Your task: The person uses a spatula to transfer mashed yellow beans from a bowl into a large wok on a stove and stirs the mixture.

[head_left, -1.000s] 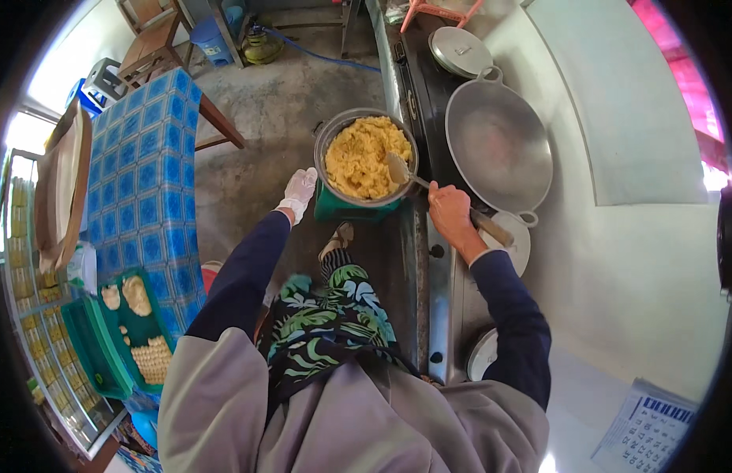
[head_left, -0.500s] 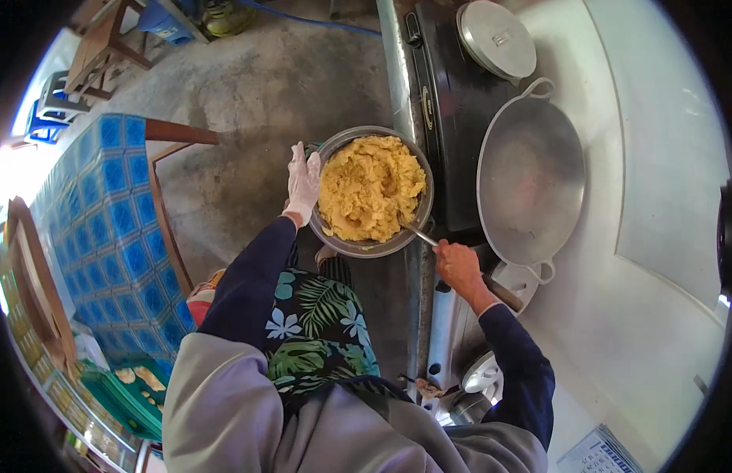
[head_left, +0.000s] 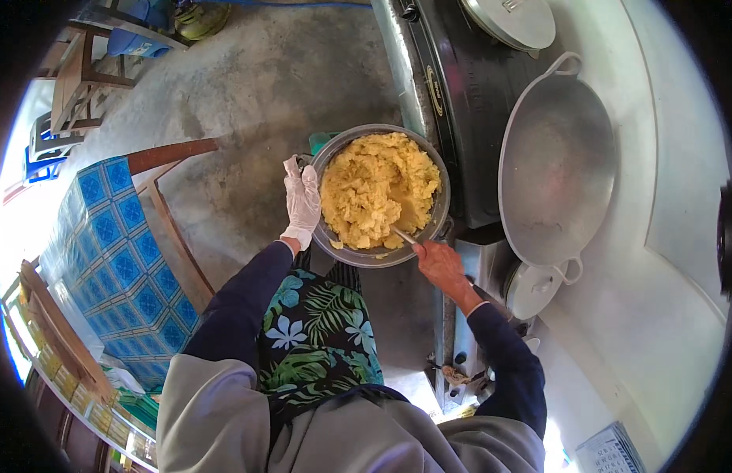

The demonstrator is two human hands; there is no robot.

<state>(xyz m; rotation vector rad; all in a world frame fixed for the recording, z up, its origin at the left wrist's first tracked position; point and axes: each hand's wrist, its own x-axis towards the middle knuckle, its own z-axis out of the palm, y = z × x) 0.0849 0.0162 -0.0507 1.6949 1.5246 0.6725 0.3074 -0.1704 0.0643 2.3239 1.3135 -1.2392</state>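
A round metal pot holds a lumpy yellow mash, with a smoother hollow on its right side. My left hand, in a thin white glove, is closed on the pot's left side by its rim and handle. In my bare right hand is a stirring utensil with a metal shaft, gripped at the pot's lower right. The shaft slants into the mash, which buries its head; my hand and forearm hide the handle end.
A black stove lies right of the pot, with a large wok and a lidded pot beyond. Another lid sits below the wok. At left is a table with a blue checked cloth; a wooden stool stands farther off.
My right hand has moved left, closer to the pot, and the utensil's shaft is deeper over the mash. The hollow in the mash has widened. The view has shifted slightly.
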